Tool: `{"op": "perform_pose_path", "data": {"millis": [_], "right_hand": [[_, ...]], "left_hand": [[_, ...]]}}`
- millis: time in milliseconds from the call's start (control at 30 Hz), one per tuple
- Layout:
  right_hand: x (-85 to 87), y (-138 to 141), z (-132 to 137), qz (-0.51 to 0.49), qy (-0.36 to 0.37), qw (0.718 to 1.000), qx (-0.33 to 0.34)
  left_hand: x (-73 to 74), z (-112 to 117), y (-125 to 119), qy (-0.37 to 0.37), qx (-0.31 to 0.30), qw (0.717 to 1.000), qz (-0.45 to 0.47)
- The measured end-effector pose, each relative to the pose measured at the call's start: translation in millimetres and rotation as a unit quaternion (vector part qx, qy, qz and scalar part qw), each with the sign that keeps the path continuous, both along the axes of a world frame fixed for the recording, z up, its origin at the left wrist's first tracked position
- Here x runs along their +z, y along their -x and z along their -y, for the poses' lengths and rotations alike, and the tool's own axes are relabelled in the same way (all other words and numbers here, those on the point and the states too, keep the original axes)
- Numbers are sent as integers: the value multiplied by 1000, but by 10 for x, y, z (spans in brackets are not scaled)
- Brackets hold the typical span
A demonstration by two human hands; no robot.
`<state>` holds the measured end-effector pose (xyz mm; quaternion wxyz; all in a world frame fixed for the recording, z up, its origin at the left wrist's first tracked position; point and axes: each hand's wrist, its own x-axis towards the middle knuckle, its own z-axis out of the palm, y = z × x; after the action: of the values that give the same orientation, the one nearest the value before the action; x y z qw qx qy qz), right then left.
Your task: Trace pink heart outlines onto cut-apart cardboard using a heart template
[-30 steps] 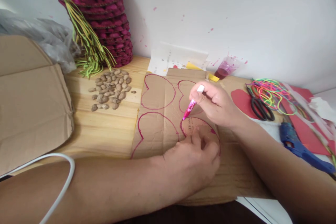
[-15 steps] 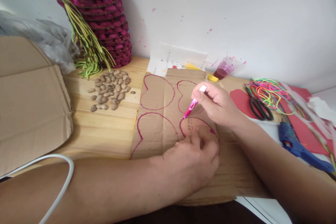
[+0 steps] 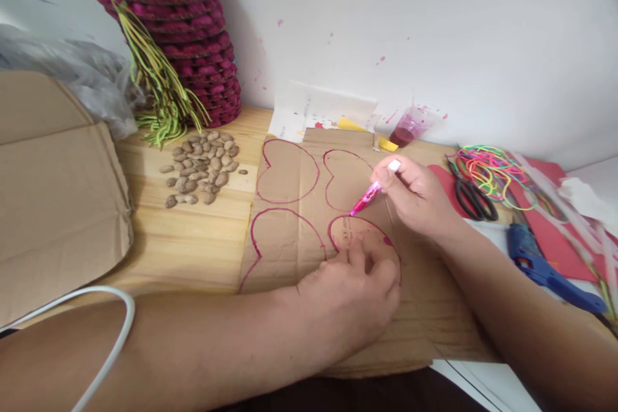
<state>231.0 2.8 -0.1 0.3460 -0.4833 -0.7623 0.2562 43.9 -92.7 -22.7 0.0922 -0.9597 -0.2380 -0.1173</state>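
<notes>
My right hand is closed around a pink marker with a white end. Its tip touches the upper edge of a heart-shaped cardboard piece, which bears printed marks and a pink spot. Pressing that heart down with bent fingertips is my left hand, which covers its lower part. Both lie on a large cardboard sheet. Several pink heart outlines are drawn on the sheet, one at its upper left and another below it.
A pile of peanuts lies left of the sheet, before a magenta ribbed container with a green tassel. Cut cardboard stands at far left. On the right are scissors, coloured cords and a blue glue gun. A cup holds red liquid.
My right hand has moved the marker tip a little to the right along the heart's upper edge. My left hand keeps its place on the heart. The whole view has shifted slightly.
</notes>
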Motion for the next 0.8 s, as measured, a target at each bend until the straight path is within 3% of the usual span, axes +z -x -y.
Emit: {"op": "perform_pose_path", "data": {"millis": [200, 533, 800], "right_hand": [[9, -75, 22, 23, -1, 1000, -13], [34, 107, -2, 4, 6, 1000, 11], [1, -33, 35, 8, 2, 1000, 7]], "left_hand": [[-16, -8, -10, 11, -4, 1000, -8], [-6, -14, 9, 9, -12, 1000, -6], [-23, -3, 10, 8, -8, 1000, -18]]}}
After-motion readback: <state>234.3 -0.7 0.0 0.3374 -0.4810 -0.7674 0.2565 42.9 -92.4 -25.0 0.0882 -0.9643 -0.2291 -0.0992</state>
